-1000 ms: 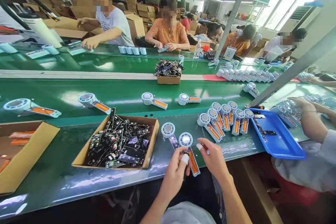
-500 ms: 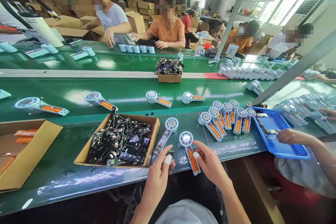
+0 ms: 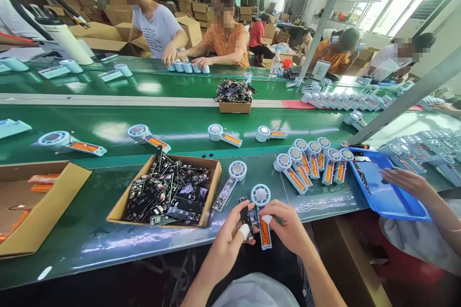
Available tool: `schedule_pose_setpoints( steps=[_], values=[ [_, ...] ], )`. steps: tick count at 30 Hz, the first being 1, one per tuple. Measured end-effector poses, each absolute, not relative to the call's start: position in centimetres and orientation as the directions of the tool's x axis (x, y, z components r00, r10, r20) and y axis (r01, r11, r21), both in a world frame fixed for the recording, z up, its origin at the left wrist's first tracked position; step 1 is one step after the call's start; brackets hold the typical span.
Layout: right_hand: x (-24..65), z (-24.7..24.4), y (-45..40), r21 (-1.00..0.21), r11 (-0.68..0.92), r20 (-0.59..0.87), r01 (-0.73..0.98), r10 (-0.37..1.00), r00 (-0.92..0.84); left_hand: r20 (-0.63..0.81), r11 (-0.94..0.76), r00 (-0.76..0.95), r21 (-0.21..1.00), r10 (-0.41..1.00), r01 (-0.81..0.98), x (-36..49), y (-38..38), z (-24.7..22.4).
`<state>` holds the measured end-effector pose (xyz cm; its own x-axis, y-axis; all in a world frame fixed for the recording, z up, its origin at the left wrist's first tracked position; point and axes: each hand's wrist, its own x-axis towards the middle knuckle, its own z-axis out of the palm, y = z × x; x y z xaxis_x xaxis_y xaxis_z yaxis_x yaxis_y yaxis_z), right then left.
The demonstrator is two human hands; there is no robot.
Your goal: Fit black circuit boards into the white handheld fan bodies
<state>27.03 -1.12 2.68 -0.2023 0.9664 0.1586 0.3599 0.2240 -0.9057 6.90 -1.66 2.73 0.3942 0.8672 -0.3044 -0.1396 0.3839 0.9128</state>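
Observation:
My left hand [image 3: 230,232] holds a narrow black circuit board [image 3: 246,216] upright, its thumb wearing a white finger cover. Just to the right, a light-blue handheld fan housing [image 3: 260,195] lies at the table edge, its handle pointing toward me. An orange battery [image 3: 265,239] shows in the open handle. My right hand [image 3: 288,225] is closed in a pinch over the upper handle, by the board; whatever is between its fingertips is hidden. Another fan [image 3: 237,171], with a board in its handle, lies beyond my left hand.
A cardboard box [image 3: 215,196] of circuit boards stands left; another box [image 3: 61,201] holds orange batteries. Several fans [image 3: 300,175] are grouped right, beside a blue tray [image 3: 392,201] where a co-worker's hand [image 3: 406,182] reaches. More fans lie on the green belt [image 3: 180,117]. A slanted metal post [image 3: 396,100] crosses the right.
My left hand has moved right with the circuit board, now raised upright beside the fan handle. My right hand has closed in over the handle. Across the belt, co-workers' hands have come onto the row of blue parts.

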Motion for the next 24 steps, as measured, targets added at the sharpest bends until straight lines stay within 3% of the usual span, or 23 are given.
schedule_pose_setpoints(
  steps=[5, 10, 13, 18, 21, 24],
  values=[
    [26.5, 2.7, -0.9, -0.705, 0.423, 0.401, 0.57, 0.9, -0.172, -0.181, 0.29, 0.319, 0.895, 0.93, -0.339, 7.0, -1.9, 2.1],
    [26.0, 2.6, -1.0, -0.476, 0.593, 0.432, 0.649, 0.801, -0.415, -0.275, 0.292, 0.134, 0.948, 0.952, -0.127, 7.3, -0.6, 1.6],
    [25.4, 2.4, -0.8, -0.504, 0.593, 0.358, 0.628, 0.805, -0.474, -0.269, 0.269, 0.08, 0.963, 0.96, 0.005, 7.6, -0.2, 1.9],
    [24.9, 1.7, -0.3, -0.689, 0.352, 0.278, 0.634, 0.936, -0.217, -0.148, 0.139, 0.021, 0.962, 0.989, 0.235, 7.6, -0.6, 2.7],
    [25.0, 1.4, -0.3, -0.658, 0.386, 0.337, 0.646, 0.919, -0.206, -0.029, -0.004, 0.103, 0.951, 0.994, 0.308, 7.3, -0.8, 3.0],
    [25.2, 1.3, -0.4, -0.598, 0.486, 0.422, 0.638, 0.867, -0.265, -0.078, 0.035, 0.126, 0.949, 0.989, 0.314, 7.2, -1.0, 2.4]
  ],
)
